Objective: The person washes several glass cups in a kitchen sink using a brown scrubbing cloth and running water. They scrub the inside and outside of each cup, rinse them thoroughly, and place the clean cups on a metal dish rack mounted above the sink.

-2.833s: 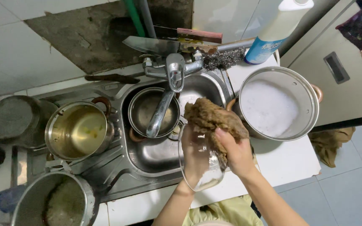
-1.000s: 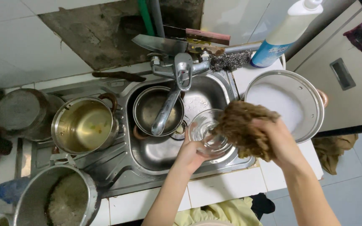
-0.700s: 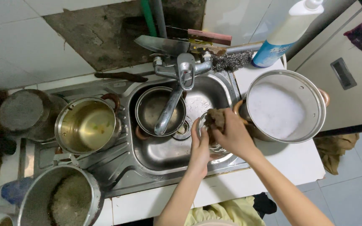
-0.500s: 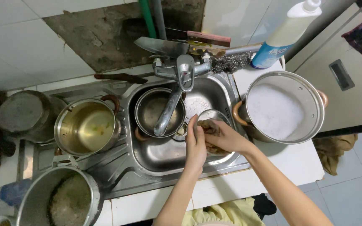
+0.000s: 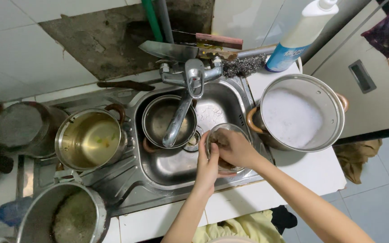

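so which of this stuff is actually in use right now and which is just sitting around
In use:
left hand holding the glass bowl
right hand inside the bowl
sink

Sitting around:
foamy pot
small pot under the tap
pot of yellowish liquid
bottle
steel wool
knife

A home kitchen: steel sink point(image 5: 167, 171), faucet point(image 5: 183, 105), cooking pots point(image 5: 91, 139).

Both hands, left hand point(image 5: 209, 167) and right hand point(image 5: 235, 148), grip a glass bowl point(image 5: 223, 135) over the sink point(image 5: 167, 168).
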